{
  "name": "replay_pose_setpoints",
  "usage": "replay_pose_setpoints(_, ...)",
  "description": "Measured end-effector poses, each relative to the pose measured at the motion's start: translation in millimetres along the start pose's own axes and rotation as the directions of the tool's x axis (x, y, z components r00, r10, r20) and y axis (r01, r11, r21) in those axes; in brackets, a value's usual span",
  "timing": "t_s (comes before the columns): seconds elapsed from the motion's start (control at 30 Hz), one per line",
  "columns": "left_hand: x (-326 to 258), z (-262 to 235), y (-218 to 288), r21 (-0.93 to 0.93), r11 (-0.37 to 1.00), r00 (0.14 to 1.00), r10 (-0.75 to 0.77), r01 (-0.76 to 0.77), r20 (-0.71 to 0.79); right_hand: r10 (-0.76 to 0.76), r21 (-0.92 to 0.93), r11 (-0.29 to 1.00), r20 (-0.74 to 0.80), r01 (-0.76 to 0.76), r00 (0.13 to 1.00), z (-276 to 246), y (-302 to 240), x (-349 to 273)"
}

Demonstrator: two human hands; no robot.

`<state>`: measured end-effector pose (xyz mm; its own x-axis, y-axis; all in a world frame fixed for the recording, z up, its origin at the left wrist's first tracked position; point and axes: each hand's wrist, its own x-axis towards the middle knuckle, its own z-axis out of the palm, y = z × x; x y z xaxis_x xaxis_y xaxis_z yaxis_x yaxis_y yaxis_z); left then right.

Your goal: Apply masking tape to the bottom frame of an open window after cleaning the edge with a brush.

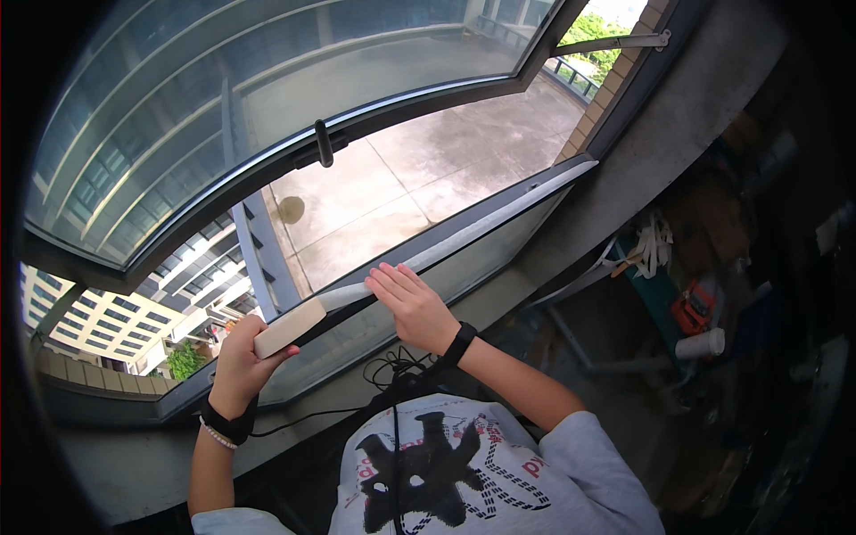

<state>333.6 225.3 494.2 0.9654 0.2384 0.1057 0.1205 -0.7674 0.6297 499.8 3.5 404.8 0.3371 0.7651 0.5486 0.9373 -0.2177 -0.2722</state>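
Note:
My left hand [235, 367] grips a cream-coloured roll of tape [291, 329] near the left part of the window's lower frame [390, 252]. From the roll, a white tape strip [481, 229] runs rightward along the top of that frame to its right corner. Between the roll and my right hand the strip bends slightly and stands partly off the frame. My right hand [415, 309] rests with straight fingers on the strip, a short way right of the roll. Its palm side is hidden. Both wrists wear black bands.
The window sash [267, 169] is swung outward above, with a black handle [323, 144] and a metal stay arm [615, 42]. Beyond the gap lies a paved terrace. A black cable [397, 367] loops below the frame. At right, a table carries a red-orange tool [694, 308] and white strips [654, 245].

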Motion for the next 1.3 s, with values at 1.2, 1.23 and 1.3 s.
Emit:
replay_pose_setpoints(1.2, 13.5, -44.4, 14.5, 0.36, 0.932, 0.999, -0.032, 0.041, -0.032, -0.018, -0.005, 1.0, 0.011, 0.018, 1.0, 6.5, -12.6, 4.1)
replay_pose_setpoints(1.23, 9.7, -40.9, 8.6, 0.189, 0.981, 0.998, -0.02, 0.032, -0.062, -0.035, -0.002, 0.999, 0.023, 0.035, 0.999, 7.3, -13.4, 4.8)
replay_pose_setpoints(1.3, -1.1, -41.0, -9.2, -0.077, 0.995, 0.998, -0.06, 0.058, -0.031, -0.035, 0.009, 0.999, 0.011, 0.034, 0.999, 12.0, -17.0, 6.5)
